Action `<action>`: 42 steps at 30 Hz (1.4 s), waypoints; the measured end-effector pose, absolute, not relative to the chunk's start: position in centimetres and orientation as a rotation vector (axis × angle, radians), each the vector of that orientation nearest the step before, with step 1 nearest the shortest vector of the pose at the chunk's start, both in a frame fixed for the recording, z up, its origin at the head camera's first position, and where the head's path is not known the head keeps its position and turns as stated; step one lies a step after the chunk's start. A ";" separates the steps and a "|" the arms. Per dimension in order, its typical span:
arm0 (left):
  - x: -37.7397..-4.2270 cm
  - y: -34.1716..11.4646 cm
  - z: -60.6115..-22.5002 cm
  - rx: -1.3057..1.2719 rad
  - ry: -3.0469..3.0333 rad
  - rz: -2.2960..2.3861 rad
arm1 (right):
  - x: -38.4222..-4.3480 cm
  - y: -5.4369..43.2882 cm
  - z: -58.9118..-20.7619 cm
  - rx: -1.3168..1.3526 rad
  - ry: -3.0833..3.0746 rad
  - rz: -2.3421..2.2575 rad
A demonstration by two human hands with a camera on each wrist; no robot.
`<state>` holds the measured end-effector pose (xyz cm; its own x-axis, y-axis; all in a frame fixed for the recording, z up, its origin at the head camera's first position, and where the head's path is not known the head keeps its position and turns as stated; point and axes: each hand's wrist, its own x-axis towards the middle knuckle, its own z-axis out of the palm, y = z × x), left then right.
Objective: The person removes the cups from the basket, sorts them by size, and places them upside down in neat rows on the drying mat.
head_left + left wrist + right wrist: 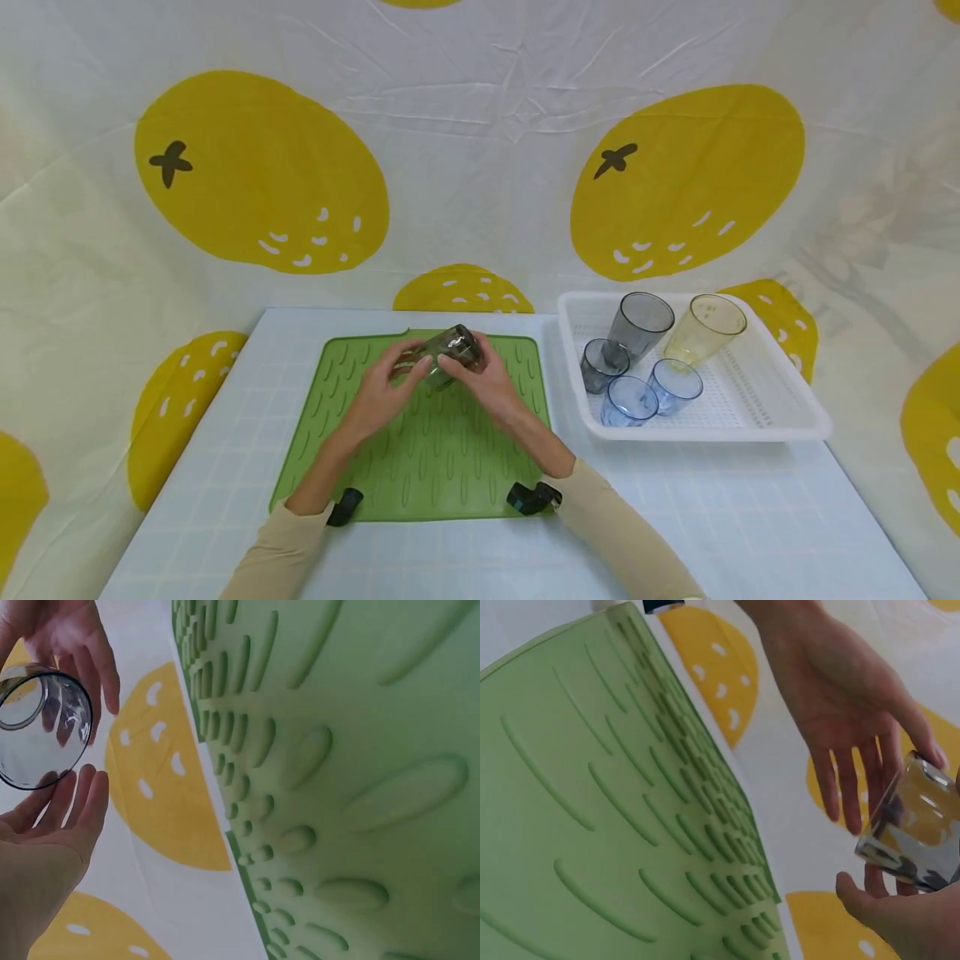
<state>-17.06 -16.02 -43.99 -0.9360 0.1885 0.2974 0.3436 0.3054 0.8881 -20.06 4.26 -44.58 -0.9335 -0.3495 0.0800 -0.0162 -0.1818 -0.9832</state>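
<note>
A small grey-tinted glass tumbler (450,343) is tilted on its side above the green mat (442,467), between both hands. My left hand (382,392) holds one end, its thumb on the near side and its fingers behind. The other end is gripped by my right hand (491,383), with the thumb along the near side. In the left wrist view, the round mouth of the tumbler (45,739) faces the camera, with left fingertips (67,780) at the rim. Part of the tumbler (915,825) runs out of the right wrist view.
To the right stands a white plastic basket (780,429). In it are two grey glasses, the taller one (637,329) at the back, a tall yellow glass (701,333) and two small blue glasses (630,404). A fruit-patterned cloth (480,200) hangs behind the table.
</note>
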 end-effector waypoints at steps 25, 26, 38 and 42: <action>-17.6 -20.6 -46.2 -0.559 -2.589 -1.313 | -22.2 3.2 -43.4 -0.305 1.977 -2.128; -17.6 -20.9 -46.3 -0.563 -2.584 -1.302 | -22.3 3.1 -43.3 -0.308 1.981 -2.127; -17.7 -24.7 -46.7 -0.431 -2.741 -1.173 | -23.5 1.3 -43.1 -0.311 2.000 -2.096; -18.0 -26.0 -47.1 -0.428 -2.747 -1.089 | -24.0 0.7 -43.0 -0.321 2.020 -2.073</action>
<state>-17.97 -26.02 -47.09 -0.9471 0.2059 0.2464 0.3188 0.6947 0.6449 -24.02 0.65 -42.99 -0.9498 -0.3129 -0.0032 0.0114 -0.0242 -0.9996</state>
